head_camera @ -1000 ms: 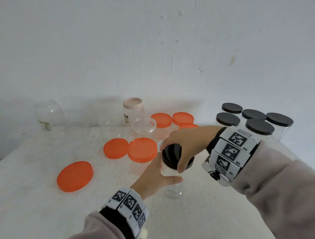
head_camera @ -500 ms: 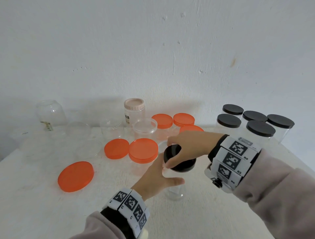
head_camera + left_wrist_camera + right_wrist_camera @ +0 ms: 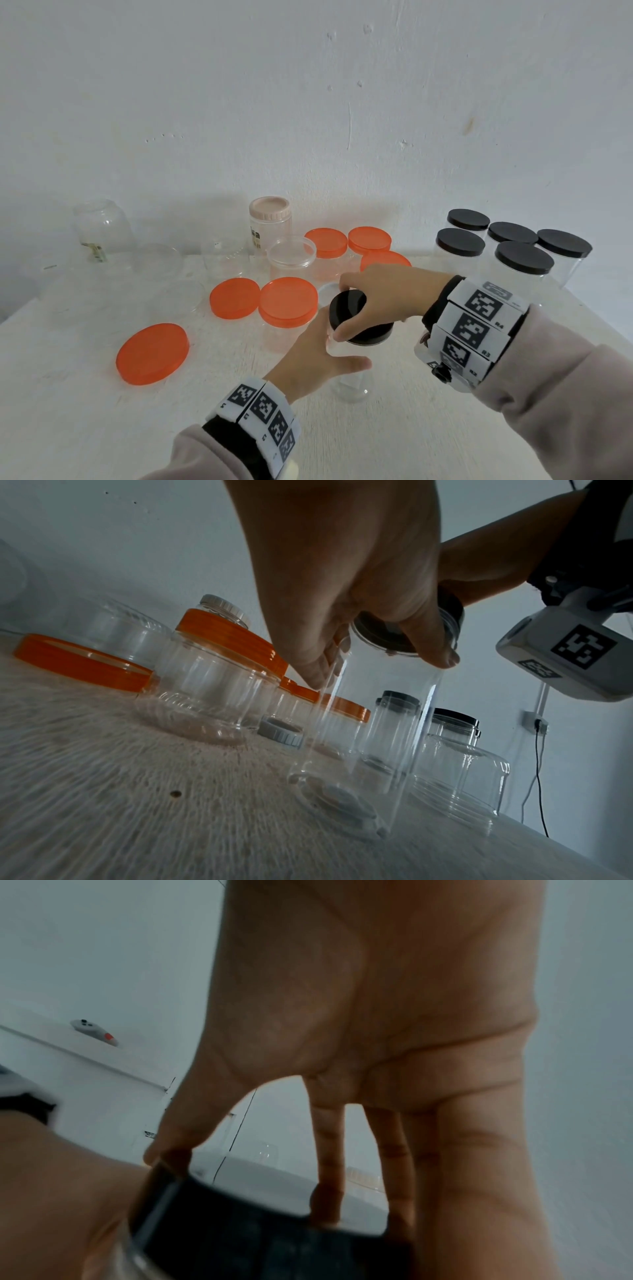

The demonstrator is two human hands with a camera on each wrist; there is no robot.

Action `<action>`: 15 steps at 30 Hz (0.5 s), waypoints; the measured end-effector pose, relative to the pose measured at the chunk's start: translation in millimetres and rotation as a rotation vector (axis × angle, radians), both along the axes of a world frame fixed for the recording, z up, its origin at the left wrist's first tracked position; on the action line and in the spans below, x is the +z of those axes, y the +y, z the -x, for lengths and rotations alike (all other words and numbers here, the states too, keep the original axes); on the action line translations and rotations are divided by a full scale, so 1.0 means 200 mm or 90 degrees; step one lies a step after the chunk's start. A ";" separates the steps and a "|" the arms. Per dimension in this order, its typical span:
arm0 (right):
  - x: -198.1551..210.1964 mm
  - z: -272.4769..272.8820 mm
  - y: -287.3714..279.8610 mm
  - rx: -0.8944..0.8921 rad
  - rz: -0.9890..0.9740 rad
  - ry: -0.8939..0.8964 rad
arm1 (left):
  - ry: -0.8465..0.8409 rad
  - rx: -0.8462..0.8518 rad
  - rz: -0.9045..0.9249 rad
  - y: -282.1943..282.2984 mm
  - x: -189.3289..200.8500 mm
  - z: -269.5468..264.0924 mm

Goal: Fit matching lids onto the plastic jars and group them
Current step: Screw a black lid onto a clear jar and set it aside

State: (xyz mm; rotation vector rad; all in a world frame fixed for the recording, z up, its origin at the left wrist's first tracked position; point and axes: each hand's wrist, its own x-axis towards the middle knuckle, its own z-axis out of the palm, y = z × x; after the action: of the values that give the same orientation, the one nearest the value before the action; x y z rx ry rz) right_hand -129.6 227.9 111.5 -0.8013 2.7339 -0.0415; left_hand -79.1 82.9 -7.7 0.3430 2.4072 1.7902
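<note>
- Currently we see the left hand [image 3: 317,356] gripping the clear jar [image 3: 369,723], upright on the tabletop [image 3: 85,411].
- Right hand [image 3: 380,298] fingers [image 3: 329,1164] curl round the black lid [image 3: 356,320] atop it.

Hands [image 3: 342,329] grip jar [image 3: 349,380] — lid [image 3: 356,318].

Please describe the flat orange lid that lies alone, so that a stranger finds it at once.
On the white table, look left of both hands, nearest the front edge. The lone orange lid lies flat there, touching nothing, whereas the other orange lids sit further back, close together.
</note>
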 end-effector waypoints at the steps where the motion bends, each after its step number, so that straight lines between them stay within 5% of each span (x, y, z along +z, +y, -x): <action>1: 0.00 0.00 0.00 -0.003 0.001 -0.008 | 0.000 0.000 -0.003 0.00 0.00 0.00; 5: 0.05 0.00 0.02 0.043 -0.041 -0.105 | 0.001 0.005 -0.012 0.00 0.00 0.00; 15: 0.04 0.01 0.01 0.031 -0.019 -0.042 | -0.008 0.004 -0.025 0.00 0.00 0.00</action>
State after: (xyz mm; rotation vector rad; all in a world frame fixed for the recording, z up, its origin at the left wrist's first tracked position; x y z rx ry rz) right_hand -131.2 230.2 119.0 -0.8435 2.6460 -0.0157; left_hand -79.1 83.7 -8.0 0.3269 2.3712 1.8385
